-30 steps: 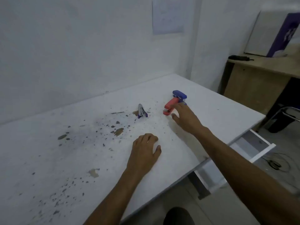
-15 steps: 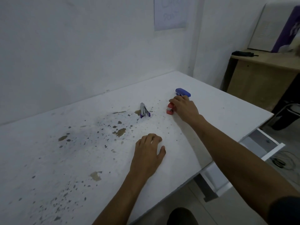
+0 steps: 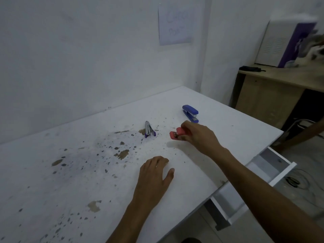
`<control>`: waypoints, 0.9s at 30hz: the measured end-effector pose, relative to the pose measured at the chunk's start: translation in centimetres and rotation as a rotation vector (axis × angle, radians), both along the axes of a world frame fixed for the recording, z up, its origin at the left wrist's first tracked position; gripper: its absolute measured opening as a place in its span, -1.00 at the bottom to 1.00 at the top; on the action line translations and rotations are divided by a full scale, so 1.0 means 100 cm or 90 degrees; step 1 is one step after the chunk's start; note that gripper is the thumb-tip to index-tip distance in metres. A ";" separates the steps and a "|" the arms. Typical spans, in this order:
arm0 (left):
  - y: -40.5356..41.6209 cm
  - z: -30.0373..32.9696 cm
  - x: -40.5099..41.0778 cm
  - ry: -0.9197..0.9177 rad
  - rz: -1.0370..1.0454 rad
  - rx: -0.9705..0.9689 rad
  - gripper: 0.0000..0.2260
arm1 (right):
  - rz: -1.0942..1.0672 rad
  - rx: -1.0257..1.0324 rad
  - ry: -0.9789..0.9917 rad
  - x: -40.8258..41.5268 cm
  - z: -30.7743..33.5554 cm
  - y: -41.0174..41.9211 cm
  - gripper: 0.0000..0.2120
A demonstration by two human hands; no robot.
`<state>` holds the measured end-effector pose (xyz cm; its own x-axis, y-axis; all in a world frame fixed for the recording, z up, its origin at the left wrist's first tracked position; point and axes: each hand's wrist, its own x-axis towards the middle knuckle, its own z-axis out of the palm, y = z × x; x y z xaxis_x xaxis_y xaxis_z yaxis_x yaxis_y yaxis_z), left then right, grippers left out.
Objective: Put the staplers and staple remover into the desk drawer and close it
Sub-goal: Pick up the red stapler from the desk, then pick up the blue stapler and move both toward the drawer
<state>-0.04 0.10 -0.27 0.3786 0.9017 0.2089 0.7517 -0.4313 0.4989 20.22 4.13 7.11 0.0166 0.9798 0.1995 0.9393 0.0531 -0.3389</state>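
Observation:
My right hand [image 3: 198, 135] grips a red stapler [image 3: 177, 133] and holds it just above the white desk [image 3: 70, 172]; only its front half shows beyond my fingers. A blue stapler [image 3: 190, 113] lies on the desk just behind that hand. A small metal staple remover with purple grips [image 3: 149, 129] lies to the left of the red stapler. My left hand [image 3: 154, 174] rests palm down on the desk, fingers apart, holding nothing. The desk drawer [image 3: 259, 174] stands pulled out under the desk's right edge, below my right forearm.
The desk top is scuffed, with chipped brown spots. A wall runs along its far side with a paper sheet [image 3: 174, 25] on it. To the right stands a wooden desk [image 3: 273, 92] with a white and purple box [image 3: 287, 42]. Cables [image 3: 296, 180] lie on the floor.
My right hand closed on the red stapler, lifted it off the desk and drew it toward me, uncovering the blue stapler behind. My left hand stayed flat on the desk.

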 end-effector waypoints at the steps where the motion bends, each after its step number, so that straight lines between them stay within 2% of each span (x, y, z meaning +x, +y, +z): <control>1: -0.002 0.003 0.000 -0.019 0.001 -0.012 -0.52 | -0.016 -0.005 0.060 -0.002 0.002 -0.006 -0.62; 6: -0.008 0.015 0.002 -0.147 0.028 -0.097 -0.37 | -0.037 -0.010 0.321 -0.003 0.007 -0.034 -0.68; 9: -0.013 0.023 0.014 -0.272 0.001 -0.170 -0.46 | -0.025 -0.023 0.395 -0.008 0.005 -0.046 -0.77; 13: -0.010 0.029 0.032 -0.351 0.001 -0.186 -0.65 | -0.004 -0.038 0.496 -0.016 0.005 -0.048 -0.85; 16: 0.001 0.027 0.036 -0.381 0.025 -0.162 -0.63 | 0.019 -0.048 0.557 -0.013 0.007 -0.043 -0.91; 22: 0.019 0.034 0.040 -0.417 0.027 -0.151 -0.62 | 0.055 -0.101 0.590 -0.013 0.010 -0.018 -0.75; 25: 0.024 0.033 0.035 -0.463 0.058 -0.138 -0.68 | 0.092 -0.152 0.590 -0.008 0.017 0.004 -0.69; 27: 0.026 0.032 0.032 -0.481 0.073 -0.140 -0.68 | 0.071 -0.106 0.564 0.003 0.021 0.022 -0.65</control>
<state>3.20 2.66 2.97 0.1084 0.9769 0.1844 0.2093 -0.2038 0.9564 20.53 6.32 9.21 0.0001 0.9999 0.0138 0.3236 0.0131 -0.9461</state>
